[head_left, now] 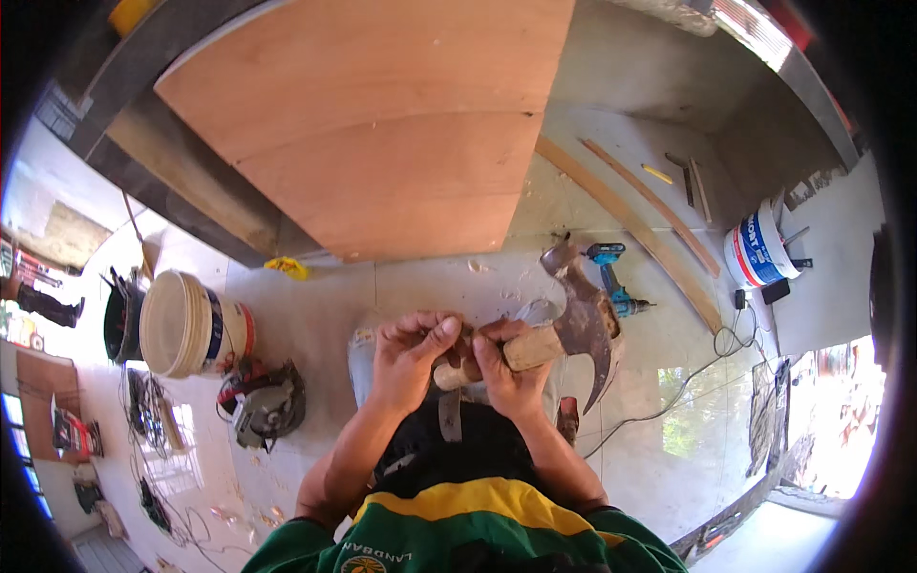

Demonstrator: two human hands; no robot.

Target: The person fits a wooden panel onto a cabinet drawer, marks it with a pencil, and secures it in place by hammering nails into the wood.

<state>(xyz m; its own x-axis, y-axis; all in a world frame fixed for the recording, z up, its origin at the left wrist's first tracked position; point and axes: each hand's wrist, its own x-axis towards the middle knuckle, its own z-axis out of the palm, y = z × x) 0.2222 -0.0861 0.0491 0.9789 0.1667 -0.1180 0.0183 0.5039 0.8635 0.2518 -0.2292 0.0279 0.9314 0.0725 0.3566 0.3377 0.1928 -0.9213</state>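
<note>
A claw hammer (585, 323) with a rusty head and a pale wooden handle lies across my right hand (513, 372), whose fingers are wrapped round the handle. Its head points to the right, and the handle end sticks out between my two hands. My left hand (411, 358) is close beside it, thumb and fingers pinched together near the right fingertips. Something small and dark shows between the fingertips; its kind is too small to tell. Both hands are in front of my body, above my lap.
A large plywood sheet (401, 143) leans ahead. On the tiled floor are a circular saw (269, 406), a white bucket (186, 325), a blue cordless drill (621, 285), long wooden strips (635, 224) and a paint bucket (759, 250). A grey cable (669, 396) trails at right.
</note>
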